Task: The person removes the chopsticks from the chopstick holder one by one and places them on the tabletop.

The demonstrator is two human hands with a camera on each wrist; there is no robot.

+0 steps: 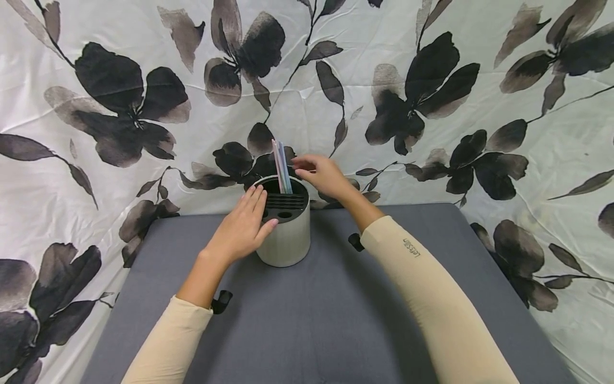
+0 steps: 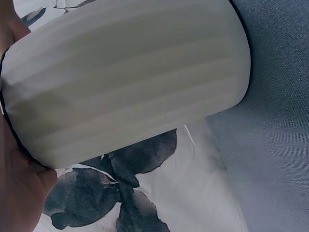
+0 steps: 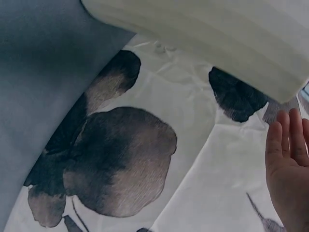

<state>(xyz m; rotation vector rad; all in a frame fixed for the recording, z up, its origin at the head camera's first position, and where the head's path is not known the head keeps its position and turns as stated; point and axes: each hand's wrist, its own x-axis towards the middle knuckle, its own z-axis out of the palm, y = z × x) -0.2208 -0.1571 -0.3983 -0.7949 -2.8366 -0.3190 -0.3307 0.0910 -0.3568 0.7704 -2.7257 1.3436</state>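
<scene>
You are resting your flattened left grip on the holder on the counter and hovering your loosely spread right grip beside pens already standing in its back compartment, only straightening possibly remaining.

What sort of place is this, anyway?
Perhaps a staged tabletop workspace: a grey table before a floral sheet, bearing a round organizer that holds slim pastel sticks.

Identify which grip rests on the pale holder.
The left grip, laid over the edge of the pale holder; the right grip is raised beside the upright sticks.
</scene>
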